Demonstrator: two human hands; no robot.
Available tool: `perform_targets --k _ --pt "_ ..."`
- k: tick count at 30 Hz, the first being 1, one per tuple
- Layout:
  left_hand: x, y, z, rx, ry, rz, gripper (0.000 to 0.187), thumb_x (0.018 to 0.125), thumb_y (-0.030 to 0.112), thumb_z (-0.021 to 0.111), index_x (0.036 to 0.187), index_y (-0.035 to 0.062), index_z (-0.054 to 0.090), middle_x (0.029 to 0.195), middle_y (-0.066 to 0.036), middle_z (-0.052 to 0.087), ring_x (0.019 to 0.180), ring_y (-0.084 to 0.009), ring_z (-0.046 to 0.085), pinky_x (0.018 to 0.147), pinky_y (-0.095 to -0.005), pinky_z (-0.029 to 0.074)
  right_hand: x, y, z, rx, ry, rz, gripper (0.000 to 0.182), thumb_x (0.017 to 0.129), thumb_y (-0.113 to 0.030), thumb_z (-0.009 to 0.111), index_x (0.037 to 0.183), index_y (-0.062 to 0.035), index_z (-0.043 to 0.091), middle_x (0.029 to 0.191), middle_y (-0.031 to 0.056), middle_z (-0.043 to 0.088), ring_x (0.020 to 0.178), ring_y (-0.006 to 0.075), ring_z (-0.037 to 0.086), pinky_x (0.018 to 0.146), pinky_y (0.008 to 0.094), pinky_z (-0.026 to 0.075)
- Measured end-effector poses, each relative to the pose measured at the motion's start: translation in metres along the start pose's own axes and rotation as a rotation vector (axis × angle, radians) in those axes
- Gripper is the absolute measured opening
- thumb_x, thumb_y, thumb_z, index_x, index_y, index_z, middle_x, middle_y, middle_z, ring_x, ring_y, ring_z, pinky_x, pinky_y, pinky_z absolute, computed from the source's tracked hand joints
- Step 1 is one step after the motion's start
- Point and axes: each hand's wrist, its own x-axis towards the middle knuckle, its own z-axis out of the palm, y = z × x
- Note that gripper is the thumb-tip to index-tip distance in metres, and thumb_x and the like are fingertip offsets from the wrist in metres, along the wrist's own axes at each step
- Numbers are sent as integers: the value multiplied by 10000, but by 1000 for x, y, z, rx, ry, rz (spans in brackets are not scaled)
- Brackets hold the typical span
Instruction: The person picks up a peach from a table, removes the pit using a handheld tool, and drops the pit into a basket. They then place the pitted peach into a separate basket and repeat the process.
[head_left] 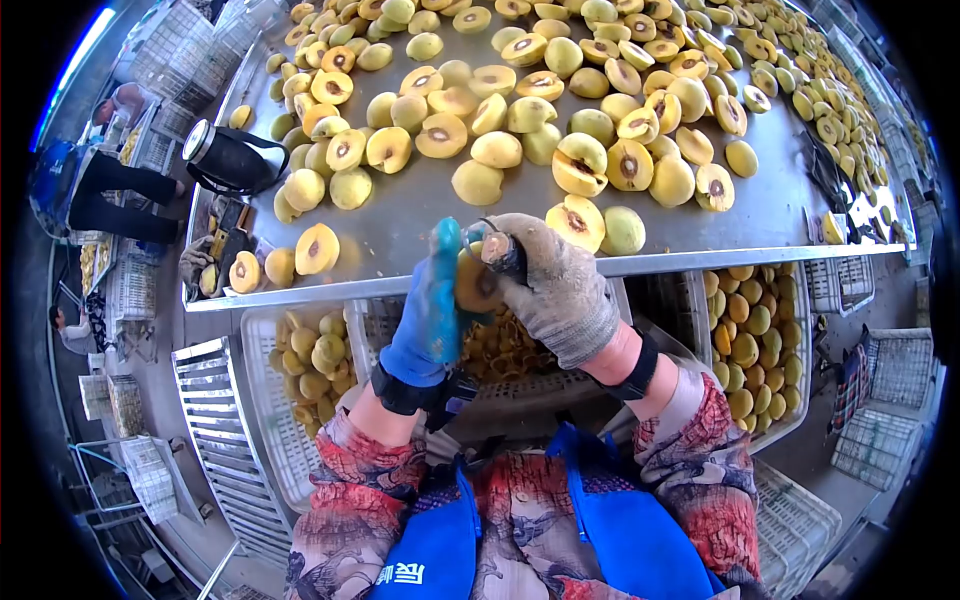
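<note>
My left hand (430, 310), in a blue glove, is closed around a yellow peach half (476, 284) just in front of the metal table's near edge. Against the same fruit works my right hand (562, 290), in a greyish knit glove. It grips a pitting knife (497, 250) with a round wooden handle end and dark tape; a thin curved blade shows near the peach. The right fingertips are partly hidden. Closest on the table lie a cut peach half (575, 223) and a whole-looking peach (624, 231).
Many peaches, cut and whole, cover the metal table (400, 262). A dark flask (235, 158) stands at left. Below the edge are a left crate (268, 400) and a right crate (800, 375) with peaches, and a pile of scraps (505, 350) between. A slatted metal rack (222, 440) stands left; other people work farther left.
</note>
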Motion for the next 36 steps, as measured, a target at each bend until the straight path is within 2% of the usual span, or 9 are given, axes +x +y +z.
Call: perform_targets --k 2,6,10,11,12,16,17,20,36 --pt "-2 -7 -5 25 -72 91 624 942 552 319 1213 29 527 828 -3 542 698 -84 524 562 -188 436 3 -2 -1 32 32 41 319 761 -42 637 1053 -96 519 909 132 602 803 307 626 700 358 504" --pt "3 -17 4 -66 -131 451 362 960 180 476 1281 14 477 1173 -36 561 1005 -91 520 854 -243 434 3 -7 1 123 39 91 264 773 4 606 1019 -74 551 834 109 610 742 230 643 673 344 506" --pt "13 -36 2 -159 -150 526 229 938 183 511 1097 27 565 976 23 566 853 -46 493 748 -206 426 -5 -2 8 -239 39 -112 212 774 -30 616 977 -71 572 820 123 610 741 283 628 670 348 498" --pt "12 -38 -1 -199 -112 425 256 944 195 484 1099 12 572 1015 -15 584 918 -84 521 822 -236 427 -7 2 8 -230 4 -145 228 761 -60 638 977 -73 564 817 134 609 751 305 623 677 354 494" --pt "9 -35 -1 -239 -90 318 287 949 207 457 1101 -4 578 1055 -53 602 984 -122 549 896 -266 428 -9 -2 11 -151 -49 -103 235 758 -69 647 977 -74 560 812 135 609 747 307 624 674 357 495" --pt "25 -24 -23 -48 -45 551 434 958 359 409 1051 -29 578 973 -104 621 838 -174 606 788 -318 496 -21 2 21 70 -91 130 318 742 -155 712 991 -89 527 774 156 610 706 343 625 635 393 496" --pt "25 -20 -25 -517 -128 271 453 956 364 412 1073 -46 564 945 -126 630 819 -213 622 771 -350 510 -20 3 18 -11 -186 225 370 740 -193 725 1022 -98 505 794 175 617 739 370 626 639 415 494" --pt "16 -8 -22 -525 -77 312 400 951 305 441 1105 -52 533 944 -147 615 790 -231 609 732 -330 508 -22 6 19 -61 -229 205 420 772 -240 692 1091 -80 471 830 205 618 787 410 608 641 461 484" --pt "9 -21 0 -243 11 511 447 974 341 371 1144 -45 518 1003 -161 591 849 -247 595 753 -342 496 -25 5 33 -195 -294 347 242 862 -189 522 1026 -21 461 835 197 607 733 366 624 608 467 495"
